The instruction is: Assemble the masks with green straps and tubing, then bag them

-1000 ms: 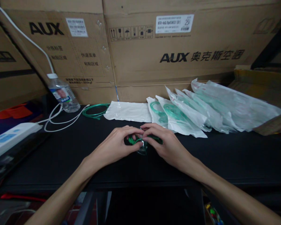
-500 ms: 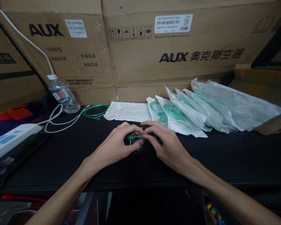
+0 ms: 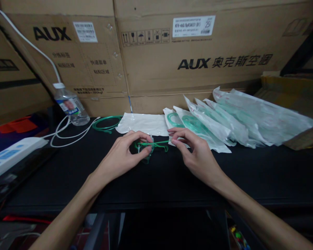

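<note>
In the head view, my left hand pinches a small, see-through green plastic mask between thumb and fingers, just above the black table. Much of the mask is hidden behind my fingers. A thin green elastic strap runs from it to the right, pulled out straight. The strap's far end is pinched between the thumb and fingertips of my right hand. Below the taut part hangs a short green loop.
Behind my hands lie a white pouch, a coil of green tubing and several sealed packs of green tubing. At left are a plastic bottle, white cable and a power strip. Large cardboard boxes stand along the back.
My hands have moved apart: the right hand went right, drawing the green strap out straight, and the left hand shifted slightly left with the mask.
</note>
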Motion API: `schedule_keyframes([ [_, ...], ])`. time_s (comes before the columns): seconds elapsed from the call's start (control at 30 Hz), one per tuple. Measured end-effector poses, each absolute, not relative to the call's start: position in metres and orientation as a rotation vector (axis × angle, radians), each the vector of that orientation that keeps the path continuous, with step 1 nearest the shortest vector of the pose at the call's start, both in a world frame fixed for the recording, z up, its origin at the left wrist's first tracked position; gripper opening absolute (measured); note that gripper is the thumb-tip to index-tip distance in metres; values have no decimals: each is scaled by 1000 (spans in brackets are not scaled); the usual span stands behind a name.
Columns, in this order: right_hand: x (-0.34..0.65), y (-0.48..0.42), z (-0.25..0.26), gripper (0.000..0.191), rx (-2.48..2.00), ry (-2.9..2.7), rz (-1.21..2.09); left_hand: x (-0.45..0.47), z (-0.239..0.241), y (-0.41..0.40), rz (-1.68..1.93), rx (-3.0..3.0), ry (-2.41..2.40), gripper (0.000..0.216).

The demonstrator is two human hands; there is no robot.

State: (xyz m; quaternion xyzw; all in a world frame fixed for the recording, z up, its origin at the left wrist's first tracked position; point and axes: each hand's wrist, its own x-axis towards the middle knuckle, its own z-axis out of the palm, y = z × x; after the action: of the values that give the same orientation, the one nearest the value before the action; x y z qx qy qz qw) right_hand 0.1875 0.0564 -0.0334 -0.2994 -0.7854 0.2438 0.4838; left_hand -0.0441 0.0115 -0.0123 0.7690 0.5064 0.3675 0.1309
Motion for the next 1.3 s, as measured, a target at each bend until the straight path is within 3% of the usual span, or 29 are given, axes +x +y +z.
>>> schedule_keyframes([
  [0.23, 185, 55, -31, 5, -658, -1874, 948, -44, -10, 11, 1044, 2183, 1420, 18],
  [0.4, 183, 58, -31, 23, -631, -1730, 1287, -42, -8, 10, 1056, 2208, 1362, 20],
  [0.67, 174, 53, -34, 23, -554, -1791, 1553, -37, -18, 8, 1088, 2141, 1190, 26],
  [0.87, 180, 56, -35, 29, -577, -1777, 1314, -49, -16, 1, 1076, 2176, 1329, 59],
  [1.1, 226, 46, -42, 32, -766, -2035, 699, -91, -23, -33, 750, 2468, 1649, 23],
  [1.3, 232, 44, -52, 31, -784, -1951, 901, -99, -40, -47, 684, 2596, 1638, 21],
])
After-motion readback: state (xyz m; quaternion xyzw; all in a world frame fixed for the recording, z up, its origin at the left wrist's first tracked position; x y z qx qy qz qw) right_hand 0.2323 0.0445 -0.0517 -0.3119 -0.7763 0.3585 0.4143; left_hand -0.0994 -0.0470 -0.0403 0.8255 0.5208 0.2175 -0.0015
